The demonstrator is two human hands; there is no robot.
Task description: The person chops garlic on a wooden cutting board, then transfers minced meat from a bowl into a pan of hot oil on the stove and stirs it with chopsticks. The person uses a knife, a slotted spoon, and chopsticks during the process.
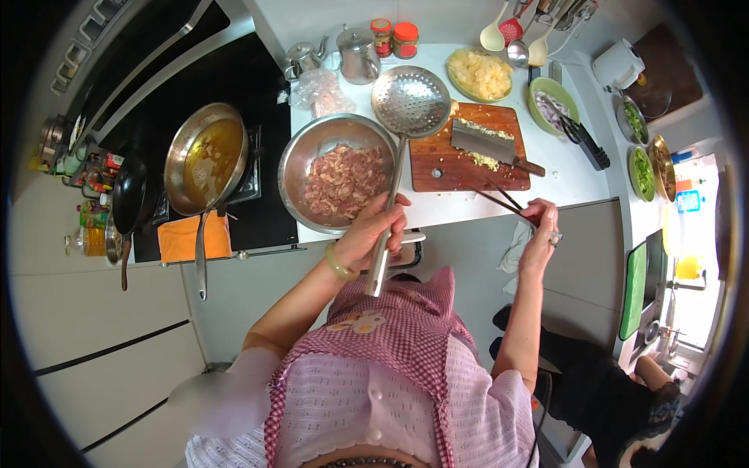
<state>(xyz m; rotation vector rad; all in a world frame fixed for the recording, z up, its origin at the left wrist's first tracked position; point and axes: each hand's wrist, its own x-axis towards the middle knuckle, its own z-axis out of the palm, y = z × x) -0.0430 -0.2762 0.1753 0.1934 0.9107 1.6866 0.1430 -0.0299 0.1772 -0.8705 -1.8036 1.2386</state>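
Observation:
My left hand [374,231] is closed round the metal handle of a perforated steel skimmer [411,100], whose bowl is over the counter between a steel basin and a wooden cutting board. Sliced raw meat [345,180] lies in the steel basin [288,202]. In my right hand [541,225] is a pair of dark chopsticks [497,200], their tips near the front edge of the cutting board [427,169]. A cleaver [483,143] rests on that board with chopped garlic beside its blade. At the left, a steel wok [175,169] holds yellow oil [213,155] on the black hob.
A dark pan [130,196] and an orange cloth [195,238] are by the hob's front. Beyond the board are a plate of pale yellow food [480,74] and a green bowl with tongs [576,137]. Bowls of greens line the right counter. Another person in black [591,374] is at lower right.

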